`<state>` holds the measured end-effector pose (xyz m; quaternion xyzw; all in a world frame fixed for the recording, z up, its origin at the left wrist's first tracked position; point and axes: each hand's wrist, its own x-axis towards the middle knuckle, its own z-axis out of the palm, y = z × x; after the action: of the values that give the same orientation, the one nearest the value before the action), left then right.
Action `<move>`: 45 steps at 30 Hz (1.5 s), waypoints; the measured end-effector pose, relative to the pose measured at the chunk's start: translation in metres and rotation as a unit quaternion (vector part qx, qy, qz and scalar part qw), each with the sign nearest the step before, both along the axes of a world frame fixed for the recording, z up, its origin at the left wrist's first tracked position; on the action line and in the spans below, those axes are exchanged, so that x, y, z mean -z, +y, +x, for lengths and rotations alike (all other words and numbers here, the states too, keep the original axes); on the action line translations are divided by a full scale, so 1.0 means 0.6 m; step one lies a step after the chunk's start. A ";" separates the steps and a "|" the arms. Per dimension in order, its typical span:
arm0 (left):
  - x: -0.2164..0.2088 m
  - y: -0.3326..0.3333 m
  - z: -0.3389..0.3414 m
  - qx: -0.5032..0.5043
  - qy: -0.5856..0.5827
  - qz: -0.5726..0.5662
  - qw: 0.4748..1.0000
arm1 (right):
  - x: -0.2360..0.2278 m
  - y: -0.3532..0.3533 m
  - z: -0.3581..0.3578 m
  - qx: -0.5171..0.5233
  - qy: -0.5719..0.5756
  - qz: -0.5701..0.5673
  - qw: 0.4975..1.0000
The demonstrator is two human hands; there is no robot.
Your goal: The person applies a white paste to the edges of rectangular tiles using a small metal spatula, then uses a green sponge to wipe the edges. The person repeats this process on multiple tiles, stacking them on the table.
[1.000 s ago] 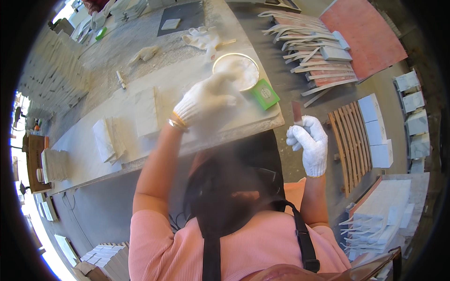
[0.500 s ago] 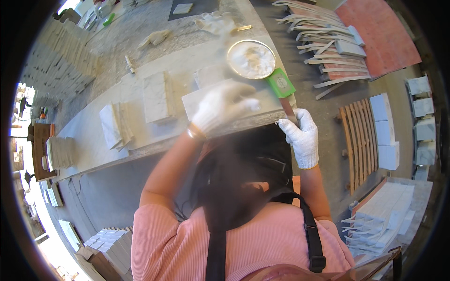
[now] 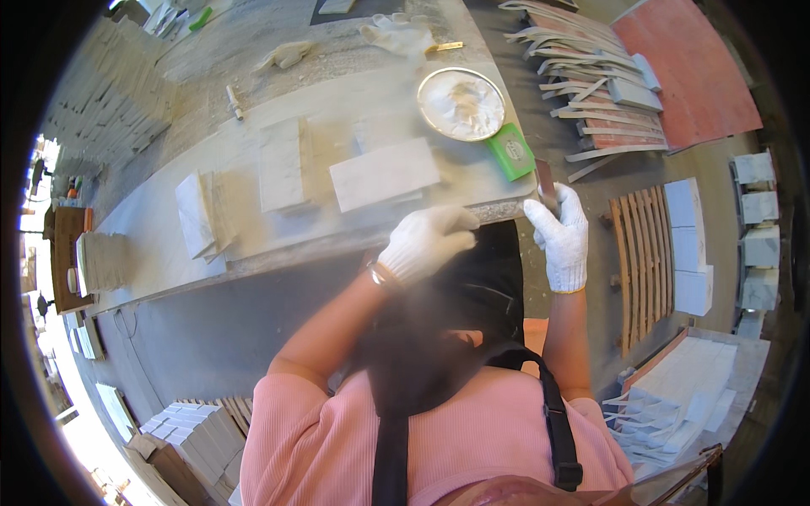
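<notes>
My left hand point(image 3: 429, 243), in a white knit glove, is over the near edge of the worktable point(image 3: 253, 249), its bent fingers apart and nothing visible in them. A pale marble tile point(image 3: 384, 174) lies in front of it on top of another piece. My gloved right hand point(image 3: 561, 240) grips the lower end of a flat reddish-brown scraper point(image 3: 544, 179), its upper end pointing away from me. Beyond the scraper, at the table's right edge, sit a green box point(image 3: 511, 153) and a round tin point(image 3: 461, 104) filled with a white lumpy substance.
Marble tiles point(image 3: 284, 164) and a leaning tile stack point(image 3: 196, 217) stand left along the table. Spare gloves point(image 3: 395, 35) and a small white tube point(image 3: 234, 102) lie farther back. To the right are strips on a red board point(image 3: 683, 67) and a wooden pallet point(image 3: 645, 261).
My left hand has drawn back from over the marble tile toward me, uncovering it. My right hand has shifted slightly right and up with the scraper, away from the green box.
</notes>
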<state>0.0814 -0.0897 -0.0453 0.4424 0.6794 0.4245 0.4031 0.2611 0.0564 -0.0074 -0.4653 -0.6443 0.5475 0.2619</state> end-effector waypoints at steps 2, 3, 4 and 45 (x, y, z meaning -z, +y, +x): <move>0.011 -0.012 0.004 0.025 0.087 0.012 0.996 | -0.015 0.015 -0.005 -0.009 0.011 -0.026 1.000; 0.013 -0.018 0.005 0.021 0.119 0.037 0.992 | -0.019 0.020 -0.010 -0.015 0.025 -0.036 0.999; 0.012 -0.024 0.004 0.022 0.142 0.021 0.989 | -0.022 0.024 -0.016 -0.026 0.043 -0.046 0.998; -0.010 -0.020 -0.170 0.070 0.487 -0.054 0.869 | 0.060 0.150 -0.060 -0.183 -0.402 0.371 0.817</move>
<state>-0.0207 -0.1020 -0.0392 0.6169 0.7787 0.0888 0.0728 0.2254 0.1464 -0.0434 -0.3849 -0.9199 0.0689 0.0277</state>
